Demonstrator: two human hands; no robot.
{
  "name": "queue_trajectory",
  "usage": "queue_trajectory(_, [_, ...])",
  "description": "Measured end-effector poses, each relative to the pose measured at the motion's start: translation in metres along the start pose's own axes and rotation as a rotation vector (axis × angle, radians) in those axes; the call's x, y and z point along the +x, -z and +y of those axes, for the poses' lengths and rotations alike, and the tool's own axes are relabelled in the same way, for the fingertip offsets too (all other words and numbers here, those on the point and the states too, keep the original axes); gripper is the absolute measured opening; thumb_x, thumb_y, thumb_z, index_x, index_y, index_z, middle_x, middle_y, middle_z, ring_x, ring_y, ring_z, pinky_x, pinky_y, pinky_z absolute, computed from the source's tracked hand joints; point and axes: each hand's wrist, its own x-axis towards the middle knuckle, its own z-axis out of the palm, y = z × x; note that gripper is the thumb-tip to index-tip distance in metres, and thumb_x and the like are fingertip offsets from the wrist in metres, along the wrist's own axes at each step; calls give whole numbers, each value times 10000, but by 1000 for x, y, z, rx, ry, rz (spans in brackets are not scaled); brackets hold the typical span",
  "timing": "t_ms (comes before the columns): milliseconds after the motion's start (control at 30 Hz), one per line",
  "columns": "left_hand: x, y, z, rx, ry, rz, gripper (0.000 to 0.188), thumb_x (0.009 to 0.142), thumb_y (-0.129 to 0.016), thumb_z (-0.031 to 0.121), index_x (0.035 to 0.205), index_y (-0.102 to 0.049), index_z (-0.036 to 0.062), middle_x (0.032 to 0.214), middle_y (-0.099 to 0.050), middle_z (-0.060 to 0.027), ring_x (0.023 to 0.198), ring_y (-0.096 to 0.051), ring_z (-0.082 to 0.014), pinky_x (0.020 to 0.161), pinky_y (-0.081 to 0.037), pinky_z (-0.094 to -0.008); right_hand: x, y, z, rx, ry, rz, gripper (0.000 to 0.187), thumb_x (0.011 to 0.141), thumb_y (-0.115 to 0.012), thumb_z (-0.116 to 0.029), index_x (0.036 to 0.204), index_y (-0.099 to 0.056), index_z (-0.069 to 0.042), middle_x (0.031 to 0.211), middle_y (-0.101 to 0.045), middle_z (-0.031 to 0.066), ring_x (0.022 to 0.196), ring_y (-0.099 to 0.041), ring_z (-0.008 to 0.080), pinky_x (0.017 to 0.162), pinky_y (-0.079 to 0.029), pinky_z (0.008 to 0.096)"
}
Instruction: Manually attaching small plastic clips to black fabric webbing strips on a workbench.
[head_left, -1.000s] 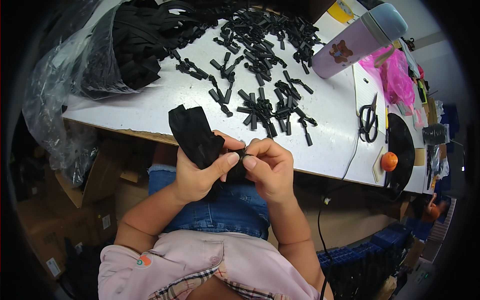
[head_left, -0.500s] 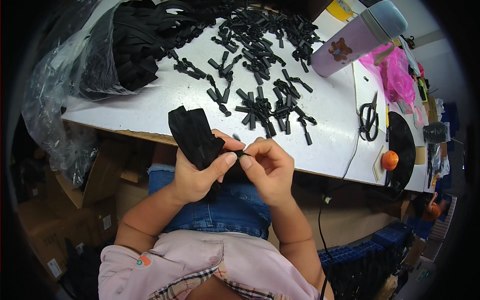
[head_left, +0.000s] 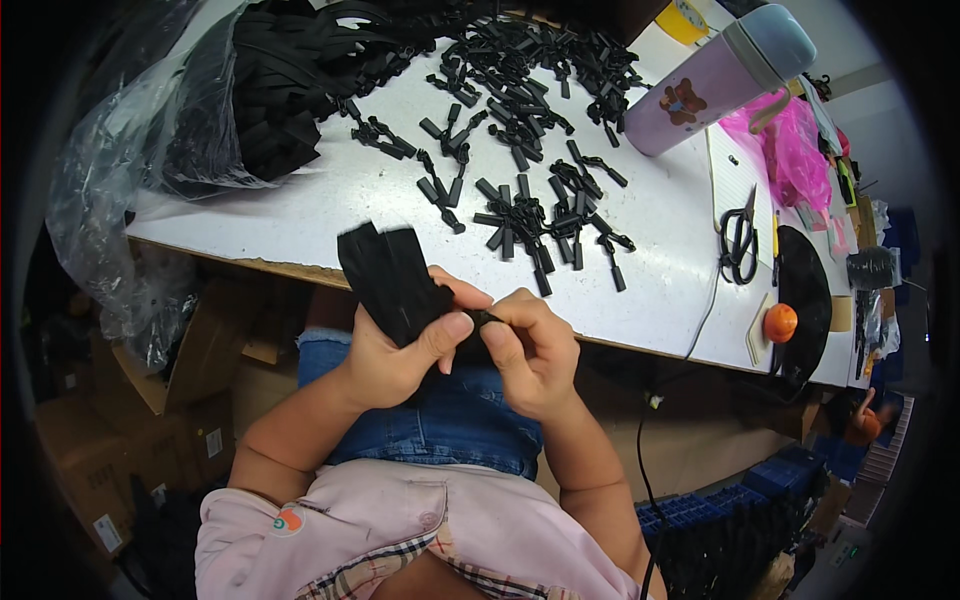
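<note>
Black fabric strips [head_left: 392, 280] sit bunched in my left hand [head_left: 385, 362], right by the white table [head_left: 300, 225]. I've got that hand wrapped around them while my right hand [head_left: 540, 352] pinches a small dark bit [head_left: 481, 318]; from over here I can't tell what. Farther out: loose black tabbed pulls [head_left: 525, 212], scissors [head_left: 739, 246], lilac flask [head_left: 680, 102].

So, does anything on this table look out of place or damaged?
A round orange object, perhaps fruit, seems odd at the right of the white table, near the scissors. The table's front edge also looks rough and worn at left. I see nothing spilled.
</note>
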Motion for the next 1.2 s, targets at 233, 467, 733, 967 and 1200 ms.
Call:
queue_trajectory(233, [-3,0,-9,76,-36,84,105,824,-523,102,810,-491,3,727,-489,-42,474,-420,-46,420,-332,-163,12,1,-12,-42,-117,-22,113,703,-632,-44,739,-533,-2,597,-484,25,433,-373,58,398,-295,192])
queue_trajectory(467, [2,11,-8,-25,101,137,128,825,-545,135,846,-528,10,625,-503,14,461,-407,-18,403,-310,-159,9,1,-15,-287,-154,-317,138,698,-616,-55,680,-489,-4,574,-456,42,441,-396,110,402,-311,236])
queue_trajectory(733, [1,8,-4,-47,158,186,202,832,-541,191,894,-554,-1,594,-495,20,439,-407,-19,390,-309,-161,7,-4,-19,-333,-152,-247,169,683,-635,-66,821,-556,-8,618,-482,46,453,-416,114,419,-343,228])
queue_trajectory(967, [-2,8,-2,53,187,-70,124,823,-511,113,877,-537,5,735,-549,-30,662,-520,-80,605,-432,-219,21,-11,-22,-729,433,35,405,602,-670,-63,998,-581,-56,903,-508,109,675,-488,196,546,-419,267])
queue_trajectory(1200, [-2,17,-9,-128,142,-136,261,707,-639,48,928,-505,12,831,-550,-44,719,-531,-83,627,-442,-209,9,-9,-20,-513,338,88,210,647,-663,-17,843,-590,-37,826,-532,71,703,-490,159,563,-402,255])
